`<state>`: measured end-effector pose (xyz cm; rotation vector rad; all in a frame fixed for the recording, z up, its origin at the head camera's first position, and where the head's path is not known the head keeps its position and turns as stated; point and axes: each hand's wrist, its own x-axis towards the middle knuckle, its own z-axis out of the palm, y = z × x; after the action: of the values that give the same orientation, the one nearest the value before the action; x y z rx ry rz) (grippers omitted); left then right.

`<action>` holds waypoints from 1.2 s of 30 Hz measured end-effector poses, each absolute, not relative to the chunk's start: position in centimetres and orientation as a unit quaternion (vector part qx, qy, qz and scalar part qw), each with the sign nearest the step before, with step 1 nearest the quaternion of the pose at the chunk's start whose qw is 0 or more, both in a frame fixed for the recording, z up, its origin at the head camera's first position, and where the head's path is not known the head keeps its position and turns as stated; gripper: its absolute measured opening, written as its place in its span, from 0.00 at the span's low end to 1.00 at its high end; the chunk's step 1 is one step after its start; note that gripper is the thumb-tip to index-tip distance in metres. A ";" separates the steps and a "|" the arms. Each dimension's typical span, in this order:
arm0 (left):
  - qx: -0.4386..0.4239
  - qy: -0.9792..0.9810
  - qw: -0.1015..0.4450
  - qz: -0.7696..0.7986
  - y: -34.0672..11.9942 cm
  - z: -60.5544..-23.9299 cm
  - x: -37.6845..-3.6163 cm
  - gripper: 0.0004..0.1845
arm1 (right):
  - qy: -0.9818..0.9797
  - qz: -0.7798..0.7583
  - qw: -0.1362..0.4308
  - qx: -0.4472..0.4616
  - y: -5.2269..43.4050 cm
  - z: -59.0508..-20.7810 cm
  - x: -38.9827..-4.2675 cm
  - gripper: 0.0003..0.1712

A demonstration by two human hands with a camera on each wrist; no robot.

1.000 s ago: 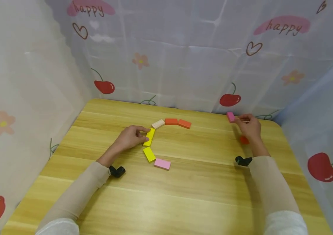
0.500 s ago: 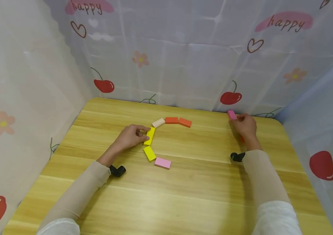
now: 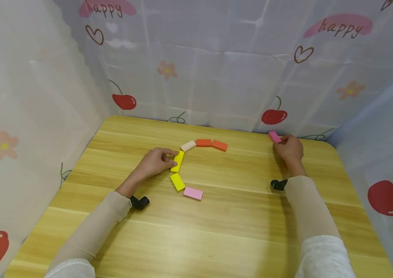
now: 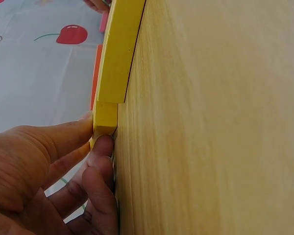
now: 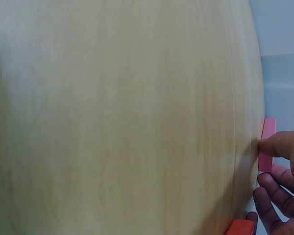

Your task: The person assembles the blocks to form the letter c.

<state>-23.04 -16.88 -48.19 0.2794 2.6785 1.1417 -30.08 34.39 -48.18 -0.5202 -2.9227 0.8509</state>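
Observation:
My left hand (image 3: pixel 171 159) pinches the near end of a yellow block (image 3: pixel 178 161) that lies flat on the wooden table (image 3: pixel 238 216); the left wrist view shows thumb and fingers (image 4: pixel 102 147) on either side of that yellow block (image 4: pixel 118 58). At the far right corner my right hand (image 3: pixel 281 140) holds a pink block (image 3: pixel 274 136) by its end. In the right wrist view the thumb lies on the pink block (image 5: pixel 268 147), and a red block (image 5: pixel 240 227) sits under the palm.
Flat blocks form a curve: cream (image 3: pixel 188 145), two orange (image 3: pixel 203 143) (image 3: pixel 220 145), a second yellow (image 3: pixel 177 182) and a light pink (image 3: pixel 193 193). Cherry-print curtains (image 3: pixel 217 77) close in the table on three sides.
My right hand has carried the pink block slightly toward the far edge, and the red block beside it is now hidden under the hand. The left hand has stayed on the yellow block.

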 end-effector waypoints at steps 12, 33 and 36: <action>0.094 0.911 0.109 0.387 -16.8 -48.1 -23.0 0.24 | -0.944 0.285 0.046 -0.157 34.3 -47.8 -29.3 0.28; 0.097 0.911 0.103 0.387 -16.9 -48.3 -23.0 0.23 | -0.939 0.318 0.074 -0.108 33.2 -48.1 -28.1 0.27; 0.103 0.911 0.095 0.387 -16.9 -48.3 -23.0 0.23 | -0.940 0.317 0.078 -0.096 33.0 -48.1 -27.8 0.27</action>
<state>-23.01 -16.86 -48.33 0.3064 2.7014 1.1475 -27.78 32.97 -48.07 -0.2875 -2.8167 0.9493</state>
